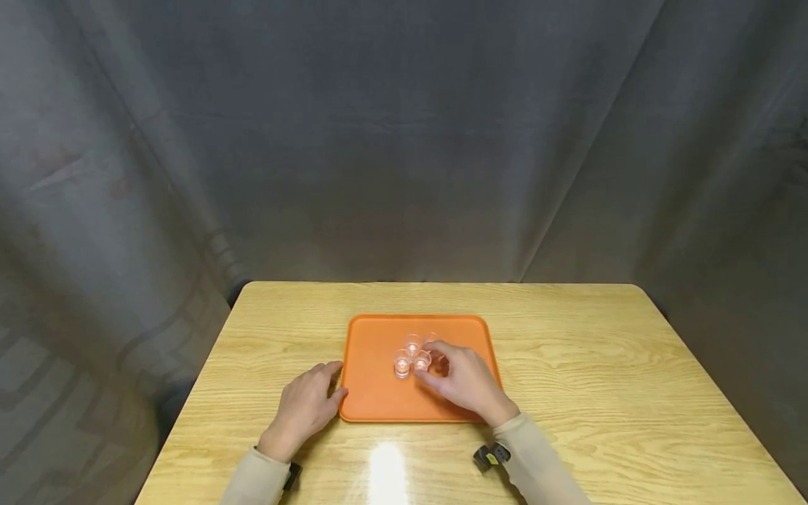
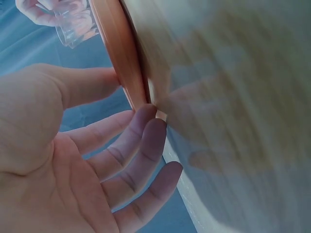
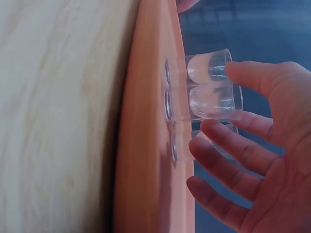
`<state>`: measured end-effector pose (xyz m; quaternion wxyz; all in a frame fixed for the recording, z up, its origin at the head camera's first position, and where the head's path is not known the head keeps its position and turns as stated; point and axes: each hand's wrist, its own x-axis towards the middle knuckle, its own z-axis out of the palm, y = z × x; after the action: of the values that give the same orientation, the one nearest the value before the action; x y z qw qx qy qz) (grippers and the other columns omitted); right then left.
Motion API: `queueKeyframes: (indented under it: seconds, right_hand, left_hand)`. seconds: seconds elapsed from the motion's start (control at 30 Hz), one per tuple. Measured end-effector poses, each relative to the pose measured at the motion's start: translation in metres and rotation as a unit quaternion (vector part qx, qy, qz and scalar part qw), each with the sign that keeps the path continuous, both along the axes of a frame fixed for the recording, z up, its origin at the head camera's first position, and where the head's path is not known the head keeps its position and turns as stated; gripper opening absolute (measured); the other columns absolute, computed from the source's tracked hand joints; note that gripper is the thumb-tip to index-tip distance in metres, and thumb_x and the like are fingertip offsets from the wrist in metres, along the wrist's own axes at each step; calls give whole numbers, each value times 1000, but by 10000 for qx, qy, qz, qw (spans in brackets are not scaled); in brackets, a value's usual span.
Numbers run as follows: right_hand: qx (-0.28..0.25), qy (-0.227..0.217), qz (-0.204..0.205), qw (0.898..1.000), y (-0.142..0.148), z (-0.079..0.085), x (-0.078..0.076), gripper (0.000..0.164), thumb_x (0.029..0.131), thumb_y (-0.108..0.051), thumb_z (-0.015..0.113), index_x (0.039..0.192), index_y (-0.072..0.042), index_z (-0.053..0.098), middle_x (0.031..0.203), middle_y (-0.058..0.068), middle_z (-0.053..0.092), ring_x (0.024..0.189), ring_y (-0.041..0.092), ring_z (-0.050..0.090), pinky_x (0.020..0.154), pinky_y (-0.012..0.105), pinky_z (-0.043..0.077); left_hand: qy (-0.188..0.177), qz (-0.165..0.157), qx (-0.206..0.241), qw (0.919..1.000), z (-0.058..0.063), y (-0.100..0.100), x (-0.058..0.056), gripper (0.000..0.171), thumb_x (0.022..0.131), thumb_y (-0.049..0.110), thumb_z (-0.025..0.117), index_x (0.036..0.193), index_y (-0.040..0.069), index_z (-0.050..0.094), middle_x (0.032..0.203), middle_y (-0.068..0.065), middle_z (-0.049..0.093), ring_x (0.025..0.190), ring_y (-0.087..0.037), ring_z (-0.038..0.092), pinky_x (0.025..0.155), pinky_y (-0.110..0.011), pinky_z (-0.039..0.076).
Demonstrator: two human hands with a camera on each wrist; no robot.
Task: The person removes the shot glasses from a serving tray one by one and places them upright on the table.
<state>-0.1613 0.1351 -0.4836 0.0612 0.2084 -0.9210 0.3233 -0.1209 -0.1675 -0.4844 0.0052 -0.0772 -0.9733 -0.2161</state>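
Several small clear shot glasses stand close together on an orange tray (image 1: 372, 400). My right hand (image 1: 463, 382) has thumb and index finger around the front-right shot glass (image 1: 422, 362), whose base rests on the tray. In the right wrist view that shot glass (image 3: 209, 102) sits between two others, and the remaining fingers (image 3: 233, 165) spread loosely beside the cluster. Left of it is another shot glass (image 1: 402, 366); a further shot glass (image 1: 413, 345) stands behind. At the tray's left edge, my left hand (image 1: 307, 402) touches the rim with thumb and fingertips, its fingers relaxed.
The tray lies on a light wooden table (image 1: 587, 372), nearer its front. Grey curtains (image 1: 391, 154) hang behind and at both sides. A dark wrist device (image 1: 491, 457) sits at the right sleeve.
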Motion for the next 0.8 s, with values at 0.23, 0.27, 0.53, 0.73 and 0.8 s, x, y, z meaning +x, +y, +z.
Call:
queueKeyframes:
  seconds: [0.23, 0.27, 0.53, 0.73, 0.8]
  right_hand:
    - [-220, -210, 9, 9995, -1, -3, -2, 31, 89, -30, 88, 115, -17, 78, 84, -6, 73, 75, 13, 66, 69, 22, 50]
    - [-269, -276, 8, 9993, -1, -3, -3, 31, 89, -29, 88, 115, -17, 78, 83, -7, 72, 75, 11, 66, 69, 22, 50]
    - [-541, -631, -86, 9965, -2, -2, -3, 31, 87, -30, 90, 113, -17, 79, 80, -12, 69, 74, 4, 63, 70, 21, 51]
    - [-658, -795, -125, 9946, -1, -3, -3, 31, 86, -25, 90, 113, -14, 80, 82, -9, 72, 75, 6, 65, 71, 21, 53]
    - [-699, -863, -130, 9937, 0, -3, -3, 30, 86, -24, 90, 113, -13, 80, 83, -9, 72, 76, 6, 66, 71, 21, 54]
  left_hand:
    - [-4, -33, 58, 10000, 1, 0, 0, 49, 95, 20, 81, 140, 4, 68, 106, -7, 76, 88, -21, 72, 69, -39, 56]
    - [-7, -35, 62, 10000, 1, 0, 0, 49, 95, 20, 81, 140, 4, 68, 106, -7, 76, 88, -21, 71, 69, -39, 56]
    - [-65, -13, 77, 9999, 1, -1, 1, 49, 96, 21, 81, 140, 5, 68, 107, -6, 75, 87, -20, 70, 68, -38, 55]
    - [-59, -46, 77, 9999, -1, -1, 1, 49, 96, 20, 80, 141, 4, 68, 108, -6, 75, 89, -21, 71, 69, -39, 56]
    - [-97, -40, 79, 9999, -1, -1, 1, 49, 96, 20, 80, 141, 4, 67, 108, -6, 75, 88, -20, 71, 68, -38, 55]
